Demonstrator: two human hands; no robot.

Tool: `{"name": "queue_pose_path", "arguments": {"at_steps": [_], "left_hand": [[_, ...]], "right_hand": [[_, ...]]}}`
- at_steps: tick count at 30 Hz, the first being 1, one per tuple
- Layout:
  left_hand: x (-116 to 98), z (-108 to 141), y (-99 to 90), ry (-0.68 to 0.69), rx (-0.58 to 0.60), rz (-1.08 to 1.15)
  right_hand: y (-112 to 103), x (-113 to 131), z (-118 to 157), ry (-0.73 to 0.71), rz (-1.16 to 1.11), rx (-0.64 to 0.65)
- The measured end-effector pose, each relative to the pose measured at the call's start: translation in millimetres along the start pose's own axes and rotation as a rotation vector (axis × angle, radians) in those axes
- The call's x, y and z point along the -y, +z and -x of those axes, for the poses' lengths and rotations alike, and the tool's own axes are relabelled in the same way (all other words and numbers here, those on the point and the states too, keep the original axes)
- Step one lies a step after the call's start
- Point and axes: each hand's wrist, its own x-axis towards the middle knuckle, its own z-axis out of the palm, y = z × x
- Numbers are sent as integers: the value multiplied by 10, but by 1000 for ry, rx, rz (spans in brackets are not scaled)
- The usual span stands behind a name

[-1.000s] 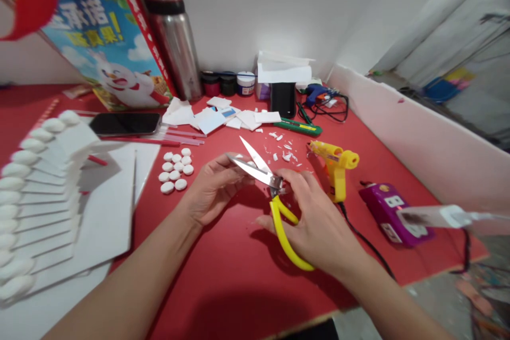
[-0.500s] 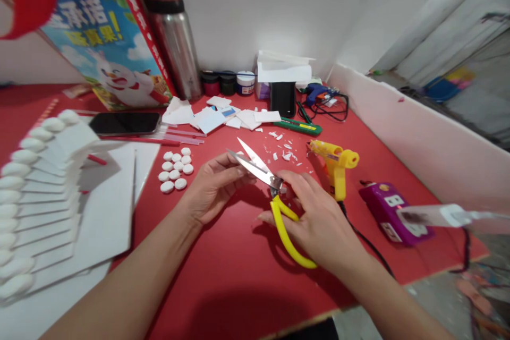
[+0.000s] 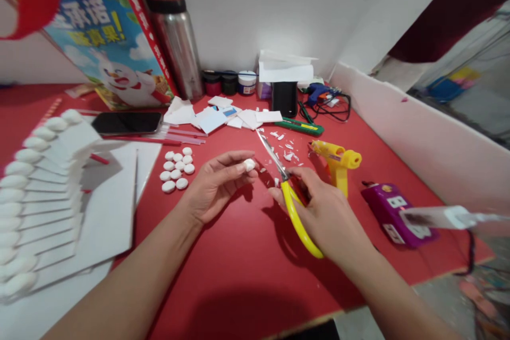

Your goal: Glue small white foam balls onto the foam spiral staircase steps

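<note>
Between the thumb and fingers of my left hand [image 3: 221, 183] is a small white foam piece [image 3: 249, 164], pinched near the middle of the red table [image 3: 235, 271]. My right hand [image 3: 319, 202] grips yellow-handled scissors [image 3: 297, 218], whose blades point up and away, apart from the white piece. Left of my left hand lie several white round discs [image 3: 176, 174] in a cluster. White scraps [image 3: 287, 156] are scattered beyond the scissors. At the far left, a curved stair-like white model [image 3: 48, 191] with rounded white pieces along its edge stands on a white board [image 3: 107, 212].
A yellow glue gun [image 3: 338, 162] and a purple power box [image 3: 398, 212] with a plug are on the right. Behind are a green utility knife [image 3: 300, 126], paper cuttings [image 3: 211, 119], a phone [image 3: 127, 123], a steel flask [image 3: 175, 37], paint jars [image 3: 229, 84] and a colourful bag [image 3: 115, 53].
The scissors have moved right, off my left hand, and their blades have come together. The white piece in my left fingers now shows plainly.
</note>
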Motion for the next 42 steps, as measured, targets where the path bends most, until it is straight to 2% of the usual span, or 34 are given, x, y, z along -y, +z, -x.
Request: {"name": "queue_pose_path", "arguments": {"at_steps": [10, 15, 20, 26, 32, 37, 42], "left_hand": [[-2, -5, 23, 25, -14, 72], [14, -25, 8, 40, -24, 64], [16, -29, 8, 54, -35, 57], [10, -5, 10, 50, -21, 9], [13, -22, -29, 97, 67, -26], [24, -36, -60, 143, 99, -19], [23, -30, -52, 127, 104, -22]], "right_hand": [[58, 59, -181, 48, 423, 92], [77, 125, -224, 65, 397, 121], [64, 34, -205, 48, 312, 122], [91, -40, -187, 120, 377, 136], [57, 105, -192, 80, 489, 213], [-20, 286, -198, -27, 538, 290], [-108, 349, -297, -134, 512, 267]]}}
